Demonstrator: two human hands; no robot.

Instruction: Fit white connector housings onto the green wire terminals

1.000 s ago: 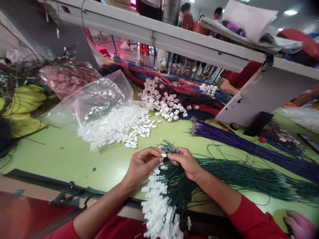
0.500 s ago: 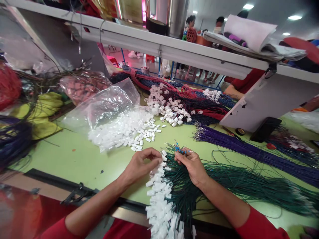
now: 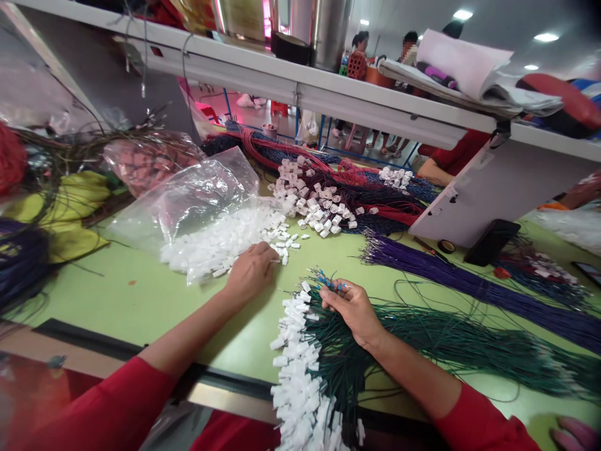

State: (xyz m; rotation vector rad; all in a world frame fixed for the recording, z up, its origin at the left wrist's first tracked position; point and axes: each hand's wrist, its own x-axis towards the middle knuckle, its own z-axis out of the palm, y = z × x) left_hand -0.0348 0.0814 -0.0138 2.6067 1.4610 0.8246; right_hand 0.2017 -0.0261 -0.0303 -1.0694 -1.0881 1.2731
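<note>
My left hand [image 3: 253,268] lies palm down at the near edge of a pile of small white plastic connector housings [image 3: 218,241]. Its fingers are bent and drawn together over the pieces, and the fingertips are mostly hidden. My right hand [image 3: 350,307] is closed in a pinch on green wires with blue-marked metal terminal ends [image 3: 326,280], the tips pointing up and left. Below it runs a thick bundle of green wires [image 3: 422,329]. Many of the wires end in white connectors [image 3: 298,369], heaped down to the table's front edge.
A clear plastic bag [image 3: 201,188] lies half over the loose housings. Behind are red wires with white connectors [image 3: 323,210]. A purple wire bundle [image 3: 432,269] stretches along the right. A shelf [image 3: 263,69] spans above the green table [image 3: 141,300]. Other people are beyond.
My left hand has moved away from the connector-ended wires, up and left to the loose white housings. My right hand keeps its pinch on the wires in nearly the same place.
</note>
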